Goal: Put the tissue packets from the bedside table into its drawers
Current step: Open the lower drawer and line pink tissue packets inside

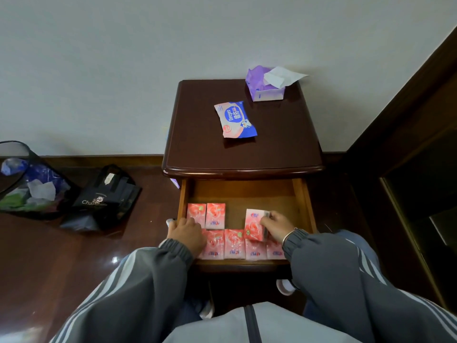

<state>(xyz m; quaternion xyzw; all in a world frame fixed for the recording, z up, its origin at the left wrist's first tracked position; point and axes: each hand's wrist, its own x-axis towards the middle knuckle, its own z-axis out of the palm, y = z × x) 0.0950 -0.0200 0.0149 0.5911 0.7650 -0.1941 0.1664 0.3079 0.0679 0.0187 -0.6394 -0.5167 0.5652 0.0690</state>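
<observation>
A person's right hand [277, 225] had its fingers closed on a pink tissue packet [254, 225] over the open drawer [244, 191], where more pink packets [233, 243] lay in rows. The left hand [188, 235] rested flat on those at the drawer's left, fingers spread, gripping nothing. A blue wipes pack [235, 119] lay on the surface [284, 144] above.

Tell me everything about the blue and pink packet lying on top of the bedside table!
The blue and pink packet is a soft, shiny plastic pouch, mostly blue with pink ends and white lettering and a white label patch. It looks sealed and a bit puffy. It lies flat and slightly slanted near the middle of the dark wooden bedside table top, touching only the wood. Neither hand is near it.
</observation>
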